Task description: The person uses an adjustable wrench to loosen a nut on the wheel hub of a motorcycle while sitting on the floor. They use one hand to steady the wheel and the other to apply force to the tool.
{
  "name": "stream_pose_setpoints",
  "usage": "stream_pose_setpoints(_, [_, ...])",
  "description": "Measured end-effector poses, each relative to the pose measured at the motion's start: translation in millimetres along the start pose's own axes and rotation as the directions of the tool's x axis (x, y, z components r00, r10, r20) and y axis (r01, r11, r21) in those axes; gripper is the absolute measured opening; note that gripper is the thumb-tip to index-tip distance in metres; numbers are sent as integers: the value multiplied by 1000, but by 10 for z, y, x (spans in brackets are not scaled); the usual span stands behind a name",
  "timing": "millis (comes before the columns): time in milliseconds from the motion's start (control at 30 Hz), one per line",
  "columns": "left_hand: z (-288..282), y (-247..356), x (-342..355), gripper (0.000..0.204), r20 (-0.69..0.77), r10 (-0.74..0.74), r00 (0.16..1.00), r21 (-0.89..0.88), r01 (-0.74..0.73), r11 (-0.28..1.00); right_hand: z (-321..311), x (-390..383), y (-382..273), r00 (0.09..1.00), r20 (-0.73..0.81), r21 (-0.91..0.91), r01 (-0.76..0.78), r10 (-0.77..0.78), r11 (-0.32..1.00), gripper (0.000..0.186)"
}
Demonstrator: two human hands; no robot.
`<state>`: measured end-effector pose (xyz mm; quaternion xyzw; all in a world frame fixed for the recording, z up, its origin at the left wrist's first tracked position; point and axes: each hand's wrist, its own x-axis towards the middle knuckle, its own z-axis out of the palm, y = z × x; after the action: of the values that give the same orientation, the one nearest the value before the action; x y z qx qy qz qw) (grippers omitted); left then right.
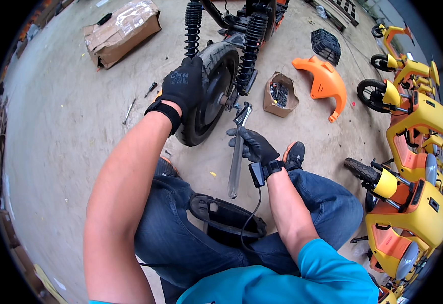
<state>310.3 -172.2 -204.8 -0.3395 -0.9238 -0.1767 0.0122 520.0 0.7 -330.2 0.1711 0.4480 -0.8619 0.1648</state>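
Wheel [214,101] under pale-lettered left glove [185,83]

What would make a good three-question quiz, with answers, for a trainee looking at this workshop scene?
1. True or false: the left hand is on the tyre.

2. What does the right hand hold?
a) a hammer
b) an adjustable wrench
c) a paintbrush

3. What colour is the curved panel on the floor, just right of the open cardboard box of small parts?

Key: 1. True. 2. b. 3. Orange.
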Motion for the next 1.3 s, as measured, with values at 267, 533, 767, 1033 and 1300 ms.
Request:
stream_pose_setpoints(267, [-2,-14,-11,42,4,0,1000,25,0,1000,117,-16,-192,987,-161,-86,16,-30,996,48])
stream_pose_setpoints(533, [-6,-10,-25,43,-27,11,1000,26,-11,1000,-1,61,-175,979,-203,-173,-4,-32,985,50])
stream_pose_setpoints(767, [51,-35,4,42,-33,8,999,37,-7,999,20,24,-239,981,-191,-155,-14,-16,988,50])
stream_pose_setpoints(1033, [57,-25,18,43,-38,15,999,24,-14,1000,98,93,-363,984,-178,-93,-3,-13,996,47])
stream_pose_setpoints(1300, [37,-20,14,46,-17,-5,1000,23,5,1000,286,-74,-564,978,-208,-46,-28,18,999,44])
